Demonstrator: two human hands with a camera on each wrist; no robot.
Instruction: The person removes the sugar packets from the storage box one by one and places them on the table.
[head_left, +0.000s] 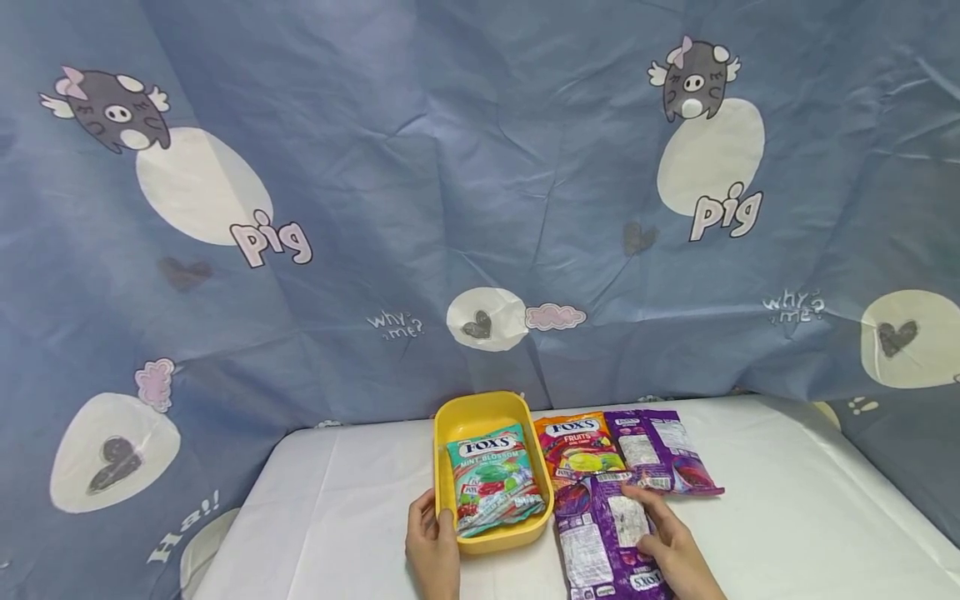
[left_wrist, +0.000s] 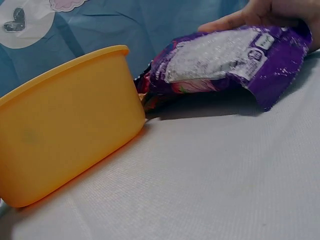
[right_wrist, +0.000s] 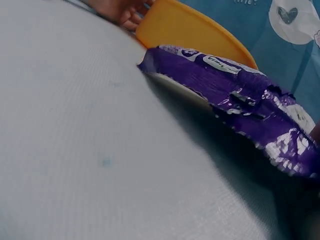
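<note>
My left hand [head_left: 433, 546] holds the near left corner of a yellow plastic tub [head_left: 506, 542], thumb by the rim and fingers along its side. Inside the tub lies a teal Fox's Mint Blossom candy bag [head_left: 491, 479]. To the tub's right, my right hand [head_left: 671, 546] grips a purple Fox's candy bag [head_left: 592, 542], back label up, with the thumb on top. In the left wrist view that purple bag [left_wrist: 215, 60] is raised at its near end, a shadow beneath it. The right wrist view has its edge [right_wrist: 215, 90] in front of the tub.
Behind the held bag lie an orange-red Fox's Fruits candy bag [head_left: 577, 446] and another purple candy bag [head_left: 667, 450], side by side on the white tabletop [head_left: 352, 500]. A blue printed cloth [head_left: 480, 208] hangs along the table's far edge.
</note>
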